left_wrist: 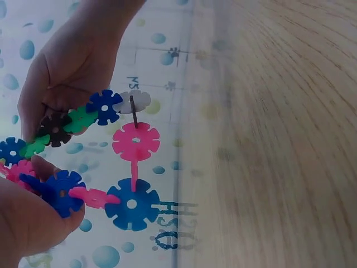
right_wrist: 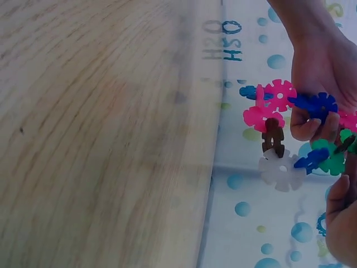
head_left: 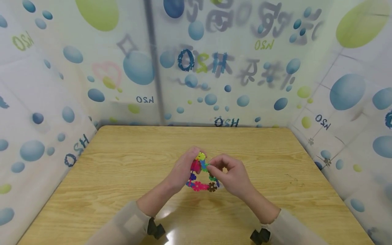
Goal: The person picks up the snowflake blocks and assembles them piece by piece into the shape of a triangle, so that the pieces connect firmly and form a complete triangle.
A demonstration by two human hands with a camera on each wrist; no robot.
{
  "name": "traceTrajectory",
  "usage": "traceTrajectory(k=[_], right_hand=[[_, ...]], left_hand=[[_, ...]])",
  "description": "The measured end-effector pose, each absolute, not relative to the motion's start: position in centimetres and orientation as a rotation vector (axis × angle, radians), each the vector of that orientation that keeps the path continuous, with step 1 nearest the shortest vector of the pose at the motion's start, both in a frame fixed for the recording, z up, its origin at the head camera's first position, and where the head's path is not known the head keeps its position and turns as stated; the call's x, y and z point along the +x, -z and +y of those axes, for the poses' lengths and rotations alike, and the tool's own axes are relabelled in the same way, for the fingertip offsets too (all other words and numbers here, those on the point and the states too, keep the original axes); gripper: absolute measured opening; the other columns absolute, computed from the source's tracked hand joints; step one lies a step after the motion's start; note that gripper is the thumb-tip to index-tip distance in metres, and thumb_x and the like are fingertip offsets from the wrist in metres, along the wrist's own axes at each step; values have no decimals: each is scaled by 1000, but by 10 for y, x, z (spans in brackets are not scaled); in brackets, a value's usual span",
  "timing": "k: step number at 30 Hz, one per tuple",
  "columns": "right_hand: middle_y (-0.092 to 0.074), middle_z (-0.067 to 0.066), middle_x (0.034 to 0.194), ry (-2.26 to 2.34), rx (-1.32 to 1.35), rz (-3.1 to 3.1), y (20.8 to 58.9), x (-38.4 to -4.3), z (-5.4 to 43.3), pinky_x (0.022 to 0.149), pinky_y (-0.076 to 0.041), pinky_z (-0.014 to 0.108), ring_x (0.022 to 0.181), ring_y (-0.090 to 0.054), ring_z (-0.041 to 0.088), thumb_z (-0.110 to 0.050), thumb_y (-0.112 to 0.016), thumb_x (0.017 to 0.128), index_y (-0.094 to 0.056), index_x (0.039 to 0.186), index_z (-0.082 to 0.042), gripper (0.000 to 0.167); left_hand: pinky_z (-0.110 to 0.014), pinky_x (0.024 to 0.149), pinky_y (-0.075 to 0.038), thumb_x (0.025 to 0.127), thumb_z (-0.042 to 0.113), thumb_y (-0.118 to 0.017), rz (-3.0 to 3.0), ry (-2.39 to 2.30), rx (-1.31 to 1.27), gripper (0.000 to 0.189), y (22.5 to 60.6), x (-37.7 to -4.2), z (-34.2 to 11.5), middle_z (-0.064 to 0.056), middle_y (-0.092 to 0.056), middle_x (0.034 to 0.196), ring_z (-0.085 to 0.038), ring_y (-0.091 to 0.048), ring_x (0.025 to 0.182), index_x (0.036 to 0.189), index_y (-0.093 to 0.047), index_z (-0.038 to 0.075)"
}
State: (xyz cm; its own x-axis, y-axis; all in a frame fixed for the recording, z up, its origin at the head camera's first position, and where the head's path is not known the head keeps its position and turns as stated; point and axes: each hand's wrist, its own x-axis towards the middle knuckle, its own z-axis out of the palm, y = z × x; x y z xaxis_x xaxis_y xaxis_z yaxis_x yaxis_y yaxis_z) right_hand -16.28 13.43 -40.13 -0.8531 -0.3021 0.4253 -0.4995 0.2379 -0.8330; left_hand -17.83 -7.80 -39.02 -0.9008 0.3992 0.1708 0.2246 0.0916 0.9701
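A loop of colourful plastic snowflake discs [head_left: 197, 186], slotted edge to edge, hangs between my two hands above the table. My left hand [head_left: 182, 169] grips its left side, thumb near a yellow disc [head_left: 200, 156] at the top. With thumb and index finger, my right hand [head_left: 235, 174] pinches a green disc at the upper right. A large blue disc [left_wrist: 133, 204] and a pink disc [left_wrist: 136, 141] show on the loop's free part in the left wrist view. A whitish clear disc [right_wrist: 283, 170] hangs lowest in the right wrist view. Fingers hide some discs.
The wooden table [head_left: 128, 149] lies under both hands. Printed curtains with blue and green dots [head_left: 211, 98] stand along its back and both sides. A dark strap [head_left: 156, 228] is on the left sleeve, and another strap [head_left: 260, 236] on the right.
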Motion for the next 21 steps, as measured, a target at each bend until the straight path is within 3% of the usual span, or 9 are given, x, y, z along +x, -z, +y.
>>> traceTrajectory(k=[6, 13, 18, 21], right_hand=[[-76, 3, 87, -1667, 770, -2295, 400, -161, 132, 66, -56, 26, 75, -63, 12, -10, -76, 104, -76, 104, -5, 6], [-76, 1, 89, -1652, 744, -2305, 401, -161, 132, 68, -56, 25, 76, -63, 13, -12, -77, 104, -76, 104, -8, 5], [-74, 0, 85, -1655, 729, -2334, 401, -161, 135, 70, -53, 24, 76, -60, 14, -12, -76, 104, -76, 103, -8, 4], [-73, 0, 84, -1676, 714, -2355, 399, -161, 136, 69, -53, 25, 75, -60, 16, -12, -75, 104, -76, 103, -12, 2]], left_hand=[[-27, 73, -48, 118, 42, -24, 2141, -1997, 671, 47, 387, -179, -79, -4, -57, 86, -20, -55, 77, 111, -56, 8], [-28, 77, -50, 118, 40, -25, 2153, -1951, 704, 46, 386, -180, -82, -4, -57, 89, -19, -56, 82, 111, -56, 7], [-29, 82, -49, 120, 34, -40, 2199, -1966, 694, 38, 379, -181, -89, -5, -56, 93, -20, -55, 89, 109, -62, 5], [-28, 84, -54, 117, 27, -54, 2293, -1991, 716, 27, 376, -180, -93, -7, -62, 99, -21, -59, 93, 115, -69, 5]])
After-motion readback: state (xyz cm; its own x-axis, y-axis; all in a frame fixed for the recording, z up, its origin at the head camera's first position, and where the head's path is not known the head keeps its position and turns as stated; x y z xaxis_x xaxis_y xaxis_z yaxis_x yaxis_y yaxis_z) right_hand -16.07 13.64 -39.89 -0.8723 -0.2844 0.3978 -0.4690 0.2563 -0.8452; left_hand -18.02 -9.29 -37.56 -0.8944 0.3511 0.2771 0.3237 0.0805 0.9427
